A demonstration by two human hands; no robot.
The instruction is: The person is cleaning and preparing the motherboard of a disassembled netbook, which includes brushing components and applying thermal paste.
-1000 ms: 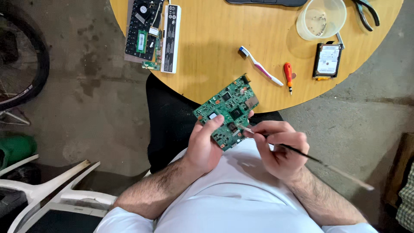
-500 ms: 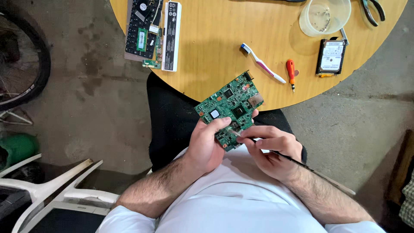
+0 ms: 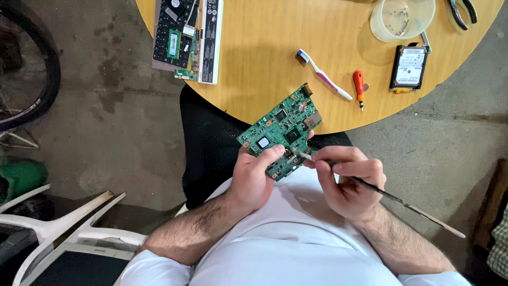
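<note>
Observation, seated person at round wooden tabletop [image 3: 264,58]. One green circuit board [image 3: 280,131] is held over the lap, just off the tabletop's near edge, tilted, its far corner overlapping the rim. Left hand [image 3: 254,177] grips the board's near-left end, thumb lying across the top face beside a square chip, the other fingers closed beneath it. Right hand [image 3: 346,180] sits just right of the board, fingers pinched shut around one thin brush [image 3: 381,191]; the brush tip touches the board's near-right edge, and the long handle trails away right and down past the wrist.

Count on the tabletop, placed relative to the board:
- one toothbrush [image 3: 324,78], white with pink handle, lying just beyond the board's far corner;
- one small screwdriver [image 3: 359,87], orange handle, right of the toothbrush;
- one hard drive [image 3: 408,68], farther right, near the rim;
- one clear round container [image 3: 402,20], beyond the drive;
- one pair of pliers [image 3: 463,11], far right, partly cut off by the frame;
- one laptop keyboard section [image 3: 177,34] with a white strip alongside it, far left of the board.

One white plastic chair [image 3: 63,233] stands on the floor, well left of the board.
</note>
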